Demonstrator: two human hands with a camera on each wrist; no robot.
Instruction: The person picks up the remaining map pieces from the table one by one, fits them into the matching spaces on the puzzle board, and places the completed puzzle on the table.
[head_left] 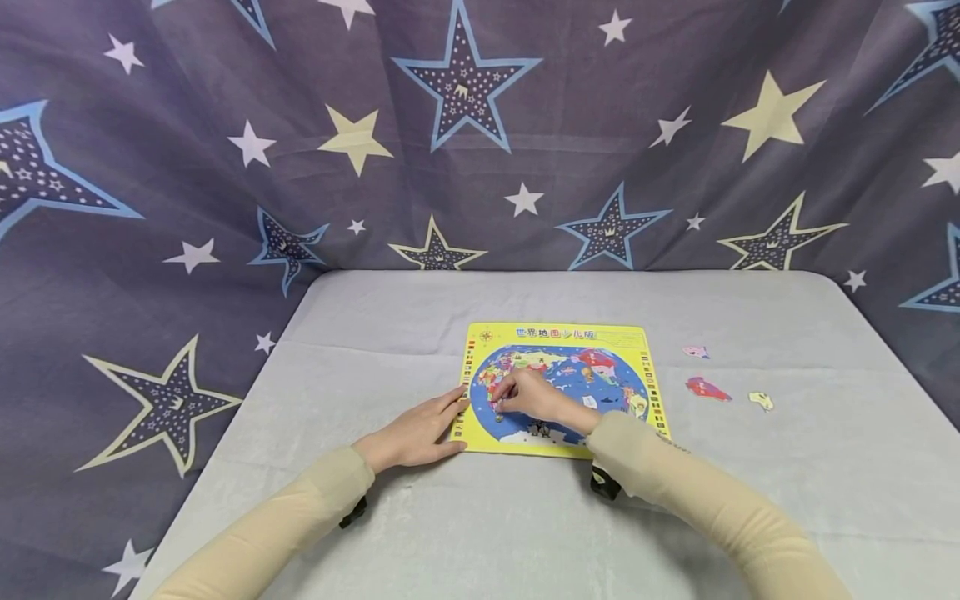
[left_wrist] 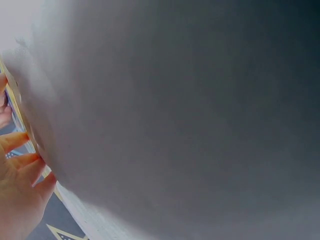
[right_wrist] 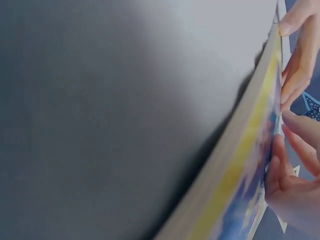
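A yellow-bordered world map puzzle board [head_left: 555, 334] lies flat on the table, with Chinese characters along its top. My left hand [head_left: 414, 429] rests at the board's left edge, fingers extended and spread against the border. Over the left part of the blue map, my right hand [head_left: 534, 395] pinches with thumb and index finger at a small colourful puzzle piece [head_left: 492, 380], partly hidden by the fingers. In the left wrist view the left hand [left_wrist: 22, 185] touches the board's edge. The right wrist view shows the right hand [right_wrist: 295, 175] low against the map's surface.
Three loose puzzle pieces lie right of the board: a pink one [head_left: 696, 352], a red one [head_left: 707, 388] and a pale yellow one [head_left: 761, 401]. A light grey cloth [head_left: 375, 333] covers the table. Behind hangs a dark curtain [head_left: 525, 125] with stars.
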